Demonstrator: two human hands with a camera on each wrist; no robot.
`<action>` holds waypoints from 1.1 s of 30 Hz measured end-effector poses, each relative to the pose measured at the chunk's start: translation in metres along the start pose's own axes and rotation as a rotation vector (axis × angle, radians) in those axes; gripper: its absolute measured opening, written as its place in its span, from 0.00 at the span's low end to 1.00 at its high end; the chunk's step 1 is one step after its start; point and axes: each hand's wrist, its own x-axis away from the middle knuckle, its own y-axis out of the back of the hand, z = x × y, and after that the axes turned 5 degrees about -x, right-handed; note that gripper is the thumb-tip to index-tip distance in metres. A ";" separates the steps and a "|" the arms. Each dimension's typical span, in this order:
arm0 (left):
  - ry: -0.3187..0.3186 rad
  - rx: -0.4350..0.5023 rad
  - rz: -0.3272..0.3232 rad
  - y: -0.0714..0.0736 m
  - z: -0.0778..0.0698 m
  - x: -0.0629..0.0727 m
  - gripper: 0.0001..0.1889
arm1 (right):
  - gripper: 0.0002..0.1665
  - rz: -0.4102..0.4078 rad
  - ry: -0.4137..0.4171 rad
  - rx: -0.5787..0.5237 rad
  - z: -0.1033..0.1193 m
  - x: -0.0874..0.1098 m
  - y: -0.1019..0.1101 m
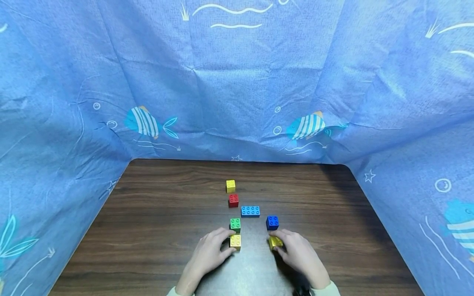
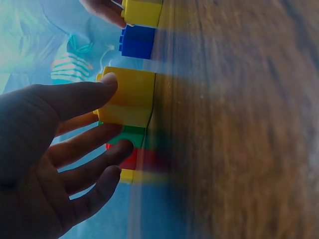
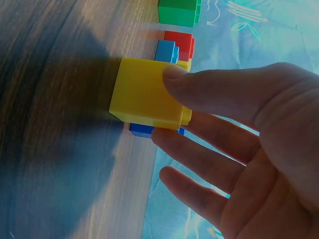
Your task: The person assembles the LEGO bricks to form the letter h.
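My left hand (image 1: 209, 251) pinches a pale yellow toy building brick (image 1: 235, 243) between thumb and fingers near the front of the table. Directly behind that brick stands a green brick (image 1: 235, 224). In the left wrist view the thumb lies on the near face of the yellow brick (image 2: 130, 97), while the other fingers spread loosely. To the right, my right hand (image 1: 300, 254) pinches a second yellow brick (image 1: 275, 242), partly covered by the fingers. A dark blue brick (image 1: 272, 222) sits just behind it. The right wrist view shows the thumb against this yellow brick (image 3: 144, 94).
Farther back are a long light blue brick (image 1: 250, 211), a red brick (image 1: 233, 200) and another yellow brick (image 1: 231, 186). All stand on a dark wood-grain table (image 1: 148, 213). A blue fish-patterned cloth (image 1: 229, 90) hangs behind and along both sides.
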 end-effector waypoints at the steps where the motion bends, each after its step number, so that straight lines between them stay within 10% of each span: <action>1: 0.002 -0.003 0.004 0.000 0.000 0.000 0.21 | 0.22 0.003 -0.002 -0.001 0.000 0.000 0.000; 33: -0.022 -0.020 0.031 0.010 -0.018 0.020 0.16 | 0.22 0.024 -0.016 -0.014 0.003 0.008 0.000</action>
